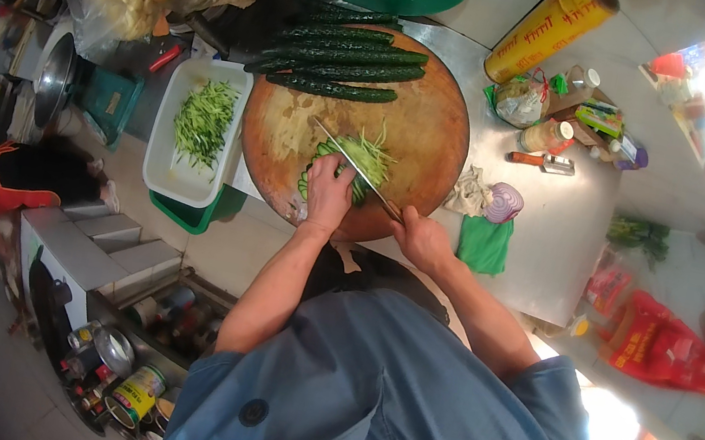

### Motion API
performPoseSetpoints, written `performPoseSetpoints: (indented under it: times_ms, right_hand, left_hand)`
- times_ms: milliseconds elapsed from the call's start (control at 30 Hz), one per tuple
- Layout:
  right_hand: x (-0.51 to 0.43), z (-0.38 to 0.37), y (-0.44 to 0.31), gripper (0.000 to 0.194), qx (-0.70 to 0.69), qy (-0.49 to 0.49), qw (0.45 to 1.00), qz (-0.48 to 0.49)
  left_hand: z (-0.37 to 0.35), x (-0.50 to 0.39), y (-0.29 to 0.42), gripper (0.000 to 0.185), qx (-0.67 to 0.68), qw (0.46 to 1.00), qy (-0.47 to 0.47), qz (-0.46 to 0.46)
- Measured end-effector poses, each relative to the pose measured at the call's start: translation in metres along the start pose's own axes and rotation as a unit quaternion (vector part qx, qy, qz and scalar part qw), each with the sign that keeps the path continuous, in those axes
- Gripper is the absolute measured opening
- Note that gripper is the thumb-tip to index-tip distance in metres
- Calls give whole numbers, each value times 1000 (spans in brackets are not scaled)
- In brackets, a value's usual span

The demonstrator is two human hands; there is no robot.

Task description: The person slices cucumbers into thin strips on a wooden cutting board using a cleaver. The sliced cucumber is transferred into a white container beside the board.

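Observation:
My right hand (421,237) is closed around the handle of a kitchen knife (350,162), its blade slanting up and left across the round wooden chopping board (436,125). Beside the blade, my left hand (328,194) presses down on sliced cucumber (304,183), fingertips close to the knife. On the blade's other side lies a small heap of cucumber shreds (369,156). Several whole cucumbers (351,69) rest along the board's far left part, some reaching past its edge. A white plastic tub (158,136) at the left holds more cucumber shreds (203,123).
Right of the board are a halved red onion (505,203), a crumpled cloth (469,192), a green cloth (484,244) and a peeler-like tool with a wooden handle (542,161). Jars (546,136) stand farther back. A scale (106,99) is left; a person (12,181) bends beyond it.

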State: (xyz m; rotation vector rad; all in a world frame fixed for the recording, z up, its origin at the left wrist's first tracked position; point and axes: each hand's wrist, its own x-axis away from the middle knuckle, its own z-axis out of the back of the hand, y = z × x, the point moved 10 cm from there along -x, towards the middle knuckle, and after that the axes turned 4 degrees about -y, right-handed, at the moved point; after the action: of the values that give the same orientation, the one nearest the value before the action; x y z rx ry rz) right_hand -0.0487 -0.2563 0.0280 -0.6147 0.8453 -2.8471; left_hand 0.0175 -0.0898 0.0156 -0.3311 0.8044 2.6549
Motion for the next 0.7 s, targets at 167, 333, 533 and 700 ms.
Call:
performPoseSetpoints:
  times_ms: [167, 333, 533, 700]
  right_hand:
    - [5, 9, -19, 34, 0, 9, 1000, 18]
    - [0, -2, -6, 35, -2, -1, 1000, 7]
    - [-4, -6, -4, 34, 3, -9, 1000, 8]
    - [3, 2, -18, 34, -4, 4, 1000, 25]
  left_hand:
    - [-1, 2, -2, 29, 4, 1000, -22, 3]
    - [1, 1, -1, 30, 20, 1000, -3, -18]
    - [6, 0, 2, 33, 26, 999, -29, -16]
    - [10, 3, 4, 36, 34, 998, -49, -28]
